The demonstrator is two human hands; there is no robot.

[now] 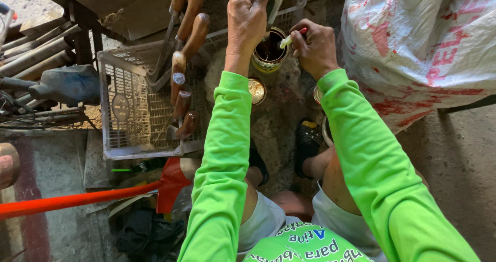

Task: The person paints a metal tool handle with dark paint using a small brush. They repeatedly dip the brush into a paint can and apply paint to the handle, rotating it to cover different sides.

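My left hand point(248, 17) grips a blade point(276, 1) over the open tin point(268, 53), right hand point(315, 48) fingers pinched on a small brush point(290, 39).

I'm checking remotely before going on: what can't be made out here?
- Head view: blade in left hand, cut off by the top edge.
- Brush tip: too small, partly hidden by right hand.
- Tin contents: dark, unclear.
- Crate tools' blades: overlapping.
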